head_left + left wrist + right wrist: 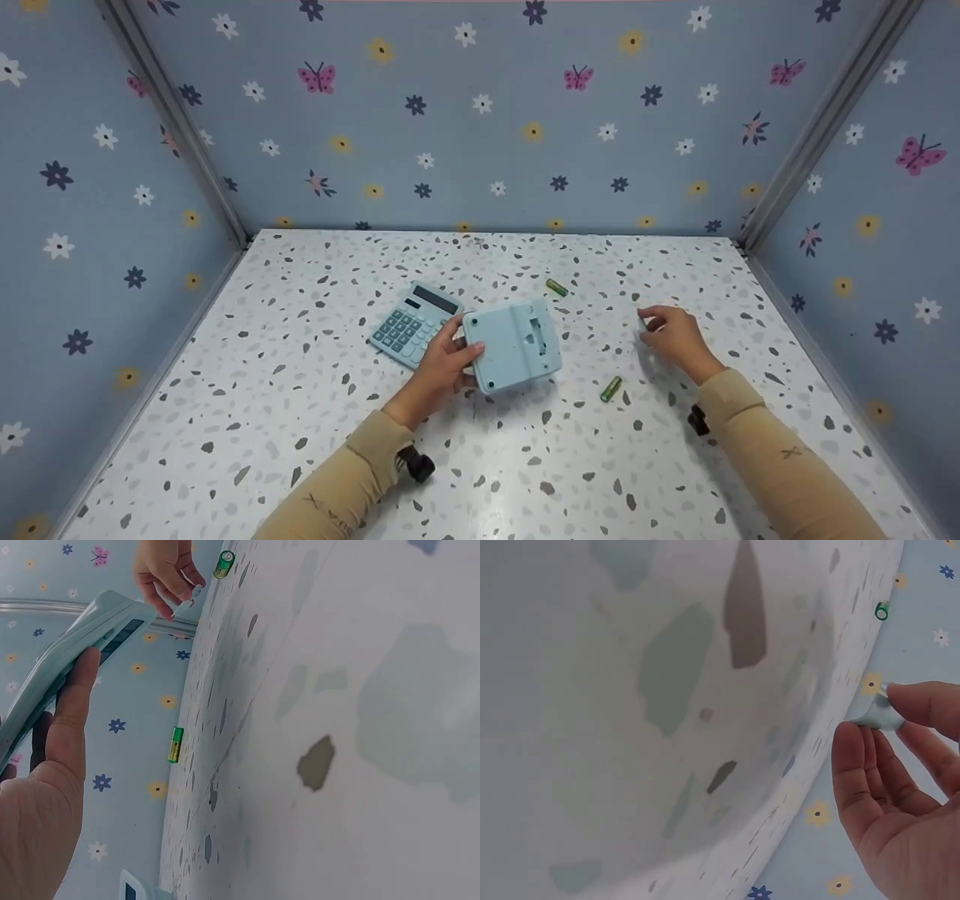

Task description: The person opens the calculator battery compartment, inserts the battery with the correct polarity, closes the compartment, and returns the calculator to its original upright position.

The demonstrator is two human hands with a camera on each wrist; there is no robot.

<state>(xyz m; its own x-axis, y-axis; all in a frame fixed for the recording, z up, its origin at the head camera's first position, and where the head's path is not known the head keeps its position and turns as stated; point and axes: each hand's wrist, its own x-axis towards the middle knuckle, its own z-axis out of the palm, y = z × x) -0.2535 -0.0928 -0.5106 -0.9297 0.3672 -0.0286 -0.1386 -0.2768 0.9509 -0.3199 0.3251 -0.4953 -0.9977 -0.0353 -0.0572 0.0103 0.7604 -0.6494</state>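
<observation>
Right-hand fingers (852,769) partly hide a small pale-blue piece (883,715).

head view looks forward-down from above table (487,469) — wrist views low, close, tipped sideways, both catching right hand (675,337).

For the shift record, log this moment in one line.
left grip: holds calculator, back showing; right grip: pinches small blue piece; two batteries: on table; second calculator: on table, keys up

Upturned calculator (499,356): centre | flat calculator (405,328) — to its left | far battery (556,288) — behind | near battery (611,389): front right
</observation>
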